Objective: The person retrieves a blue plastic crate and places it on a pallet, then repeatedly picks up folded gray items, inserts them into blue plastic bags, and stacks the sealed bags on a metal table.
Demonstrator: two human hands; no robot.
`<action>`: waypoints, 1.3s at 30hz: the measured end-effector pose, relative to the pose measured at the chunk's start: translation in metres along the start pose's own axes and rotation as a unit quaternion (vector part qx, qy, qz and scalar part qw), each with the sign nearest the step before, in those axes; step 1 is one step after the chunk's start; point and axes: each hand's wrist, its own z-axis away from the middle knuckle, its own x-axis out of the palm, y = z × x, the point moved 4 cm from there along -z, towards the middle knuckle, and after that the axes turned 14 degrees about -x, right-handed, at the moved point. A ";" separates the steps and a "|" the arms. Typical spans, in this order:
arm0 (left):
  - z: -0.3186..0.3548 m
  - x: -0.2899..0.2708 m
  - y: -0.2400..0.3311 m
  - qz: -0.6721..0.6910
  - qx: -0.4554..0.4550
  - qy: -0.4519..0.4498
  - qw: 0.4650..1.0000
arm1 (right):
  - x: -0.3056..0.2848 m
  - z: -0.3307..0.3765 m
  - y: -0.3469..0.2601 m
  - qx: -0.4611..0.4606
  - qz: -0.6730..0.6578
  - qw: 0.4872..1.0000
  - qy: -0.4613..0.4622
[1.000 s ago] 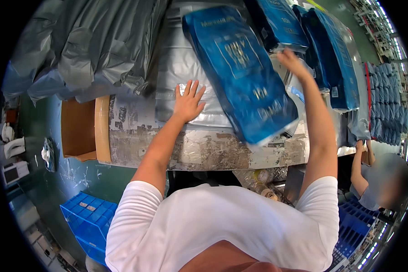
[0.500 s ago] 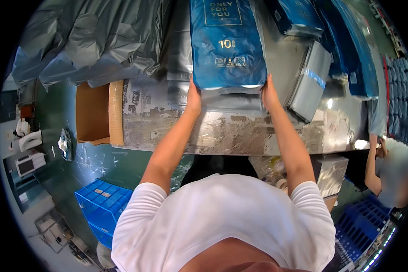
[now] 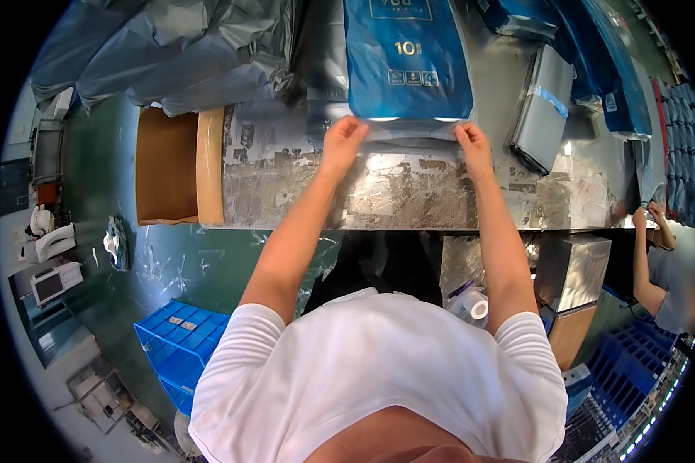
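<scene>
Okay, so I'm using the blue pack as the middle of the clock here. The blue pack [image 3: 409, 96] is lying flat on the worktable [image 3: 409, 185], straight ahead of the wearer, and a grey bag [image 3: 409, 137] is poking out past its near end. Whether the pack is sitting inside that bag or just on top of it, I honestly can't tell

The hands are staying out of each other's way, one per corner. The left hand [image 3: 342, 145] is pinching the bag's near edge between thumb and fingers at 7 o'clock, and the right hand [image 3: 476, 147] is doing the same at 5

Round the dial: a banded stack of folded grey plastic [image 3: 534, 127] is lying tilted between 3 and 4, with one more blue package [image 3: 521, 19] sitting at 2 and a longer blue bundle [image 3: 606, 65] stretching out around 3. A heap of grey sheeting [image 3: 208, 62] is hanging over at 9, a cardboard box [image 3: 210, 166] is gaping at 8, and a blue crate [image 3: 174, 332] is standing down at 7. Out at 4, a co-worker [image 3: 666, 274] is reaching toward the table's far end
</scene>
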 end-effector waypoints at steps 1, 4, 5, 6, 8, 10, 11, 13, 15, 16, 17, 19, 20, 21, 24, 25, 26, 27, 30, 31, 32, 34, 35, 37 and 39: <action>-0.004 -0.001 0.000 -0.002 0.006 -0.010 1.000 | 0.003 0.000 0.001 -0.005 -0.008 1.000 0.001; -0.005 0.001 0.007 0.006 0.009 -0.037 0.999 | 0.005 -0.003 0.006 -0.014 -0.017 1.000 0.007; -0.003 0.002 0.008 0.011 0.008 -0.045 0.999 | 0.004 0.001 0.010 -0.008 -0.010 1.000 0.014; -0.003 0.002 0.009 0.016 -0.004 -0.045 0.999 | 0.005 0.001 0.010 -0.007 -0.003 1.000 0.019; -0.003 0.001 0.006 0.024 0.000 -0.053 0.998 | 0.004 0.006 0.011 0.011 0.029 0.999 0.030; 0.002 -0.007 0.002 -0.012 -0.011 -0.046 0.999 | 0.008 0.018 0.001 0.045 0.078 0.995 0.042; 0.013 -0.017 -0.001 -0.051 -0.024 -0.035 0.998 | 0.012 0.032 -0.004 0.048 0.055 0.997 0.037; 0.042 -0.037 -0.002 -0.140 -0.057 -0.061 0.987 | 0.012 0.072 -0.004 0.096 0.003 0.995 -0.007; 0.082 -0.074 -0.020 -0.193 -0.091 -0.171 0.962 | 0.010 0.121 -0.020 0.217 -0.056 0.967 -0.124; 0.118 -0.076 0.011 -0.233 -0.126 -0.221 0.939 | 0.011 0.139 -0.036 0.286 -0.082 0.935 -0.194; 0.117 -0.088 0.015 -0.277 -0.143 -0.241 0.919 | -0.005 0.142 -0.036 0.186 0.030 0.918 -0.348; 0.093 -0.113 0.007 -0.271 -0.163 -0.211 0.925 | -0.044 0.122 -0.025 0.226 0.010 0.965 -0.134; 0.068 -0.125 -0.004 -0.215 -0.168 -0.155 0.950 | -0.050 0.099 -0.013 0.178 -0.022 0.984 0.005; 0.043 -0.129 -0.005 -0.164 -0.171 -0.103 0.966 | -0.052 0.075 -0.002 0.125 -0.054 0.979 0.150; 0.011 -0.044 0.056 0.031 0.062 -0.008 0.998 | 0.018 0.014 -0.007 0.087 -0.079 0.967 0.225; 0.011 -0.020 0.056 0.090 0.032 -0.008 0.995 | 0.027 0.006 0.003 0.116 -0.091 0.967 0.210; 0.008 -0.021 0.041 0.133 0.015 0.000 0.991 | 0.034 0.001 0.013 0.151 -0.104 0.964 0.191; 0.004 -0.024 0.019 0.178 -0.005 0.011 0.984 | 0.038 -0.001 0.007 0.144 -0.011 0.981 0.131; -0.017 -0.049 0.005 0.054 -0.072 0.067 0.994 | 0.030 0.001 0.001 0.147 0.086 0.985 0.009; -0.021 -0.062 0.012 -0.033 -0.095 0.087 0.991 | 0.016 -0.011 0.006 0.166 0.216 0.959 -0.080; -0.034 -0.066 0.044 -0.221 0.077 0.094 0.968 | 0.006 -0.030 0.011 0.183 0.342 0.907 -0.166; -0.073 -0.062 0.077 -0.444 0.340 0.087 0.824 | 0.010 -0.077 -0.008 -0.205 0.510 0.830 -0.093; -0.089 -0.058 0.079 -0.489 0.431 0.077 0.754 | 0.018 -0.095 -0.008 -0.215 0.545 0.801 -0.124; -0.116 -0.056 0.072 -0.562 0.316 0.098 0.758 | 0.030 -0.123 -0.002 -0.201 0.601 0.753 -0.177; -0.139 -0.055 0.073 -0.622 0.233 0.106 0.740 | 0.033 -0.140 0.006 -0.149 0.643 0.716 -0.228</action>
